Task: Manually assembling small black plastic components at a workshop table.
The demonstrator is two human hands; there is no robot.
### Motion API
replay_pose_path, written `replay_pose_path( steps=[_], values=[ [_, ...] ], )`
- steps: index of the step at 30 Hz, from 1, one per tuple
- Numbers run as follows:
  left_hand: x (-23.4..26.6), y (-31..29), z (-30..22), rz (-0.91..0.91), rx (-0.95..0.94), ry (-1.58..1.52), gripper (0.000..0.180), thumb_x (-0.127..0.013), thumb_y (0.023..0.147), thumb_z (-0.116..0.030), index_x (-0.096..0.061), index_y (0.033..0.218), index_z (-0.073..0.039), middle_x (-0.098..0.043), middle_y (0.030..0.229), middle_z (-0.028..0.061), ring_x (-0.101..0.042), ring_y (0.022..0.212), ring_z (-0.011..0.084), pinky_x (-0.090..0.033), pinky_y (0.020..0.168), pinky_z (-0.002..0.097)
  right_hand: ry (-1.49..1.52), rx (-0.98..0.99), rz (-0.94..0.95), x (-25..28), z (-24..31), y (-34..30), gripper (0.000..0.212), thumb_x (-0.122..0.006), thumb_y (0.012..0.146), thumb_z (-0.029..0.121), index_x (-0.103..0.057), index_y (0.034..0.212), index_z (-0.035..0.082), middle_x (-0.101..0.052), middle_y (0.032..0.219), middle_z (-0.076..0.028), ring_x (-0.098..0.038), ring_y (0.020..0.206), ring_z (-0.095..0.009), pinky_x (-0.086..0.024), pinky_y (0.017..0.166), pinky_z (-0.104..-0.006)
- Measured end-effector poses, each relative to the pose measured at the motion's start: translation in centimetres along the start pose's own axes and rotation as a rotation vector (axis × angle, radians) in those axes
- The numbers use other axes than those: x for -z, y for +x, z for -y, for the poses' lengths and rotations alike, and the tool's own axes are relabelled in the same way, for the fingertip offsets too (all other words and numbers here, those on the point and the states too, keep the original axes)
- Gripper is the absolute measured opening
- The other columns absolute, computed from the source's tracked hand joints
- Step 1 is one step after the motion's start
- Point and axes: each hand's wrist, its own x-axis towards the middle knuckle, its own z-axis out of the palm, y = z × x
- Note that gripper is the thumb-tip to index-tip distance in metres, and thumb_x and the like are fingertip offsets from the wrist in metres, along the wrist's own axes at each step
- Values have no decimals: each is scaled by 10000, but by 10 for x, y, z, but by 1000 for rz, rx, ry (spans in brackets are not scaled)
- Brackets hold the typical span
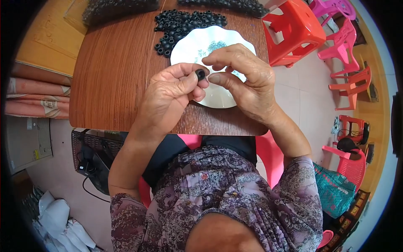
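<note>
My left hand (pixel 174 86) is closed on a small black ring-like piece (pixel 200 74), pinched between thumb and fingers with its round hole showing. Just to the right, my right hand (pixel 245 77) is raised with its thumb and forefinger apart, and I see nothing between them. Both hands are over a white plate (pixel 180 48) with a scalloped rim and a green printed pattern, partly covered by my fingers. Behind the plate and to its left lies a loose pile of similar black pieces (pixel 180 27).
The brown wooden table (pixel 109 75) has its near edge at my lap. Clear bags of black pieces (pixel 119 10) lie along its far side. A red stool (pixel 294 31) stands against the right, with pink chairs (pixel 344 46) beyond. A dark basket (pixel 94 155) is at the lower left.
</note>
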Motion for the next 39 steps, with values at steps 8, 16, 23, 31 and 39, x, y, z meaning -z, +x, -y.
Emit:
replay_pose_path(
  steps=[8,16,23,31,39],
  values=[
    [0,-2,1,-16,-22,-23,219,-529,909,-83,-547,1066,69,-584,887,100,-524,719,123,-429,705,228,-19,121,50,-5,-3,5,246,-697,649,-39,-673,876,54,-619,765,-73,-592,705,-206,-467,613,-303],
    [28,1,-32,-95,-154,22,183,-483,932,-99,-536,1003,62,-546,849,80,-459,691,108,-393,677,229,-227,-102,144,13,-36,10,208,-635,719,-62,-686,897,34,-631,812,-61,-590,771,-155,-484,651,-296],
    [37,0,-27,-86,-120,24,192,-496,929,-115,-540,999,58,-540,837,69,-455,682,102,-387,669,233,-539,136,326,-17,-47,15,163,-709,640,14,-658,793,40,-593,761,-82,-576,745,-243,-474,621,-348],
    [43,-1,-25,-133,-105,-8,166,-516,912,-91,-550,996,49,-551,830,69,-465,658,106,-390,660,241,-684,170,399,-31,-51,14,112,-673,603,40,-605,684,1,-572,699,-130,-556,705,-261,-459,623,-369],
    [44,-3,-23,-153,-115,-15,158,-532,898,-77,-555,996,45,-557,820,72,-473,651,110,-394,650,243,-638,155,385,-34,-49,12,132,-672,583,35,-582,676,12,-564,694,-127,-550,701,-271,-456,620,-374]
  ],
)
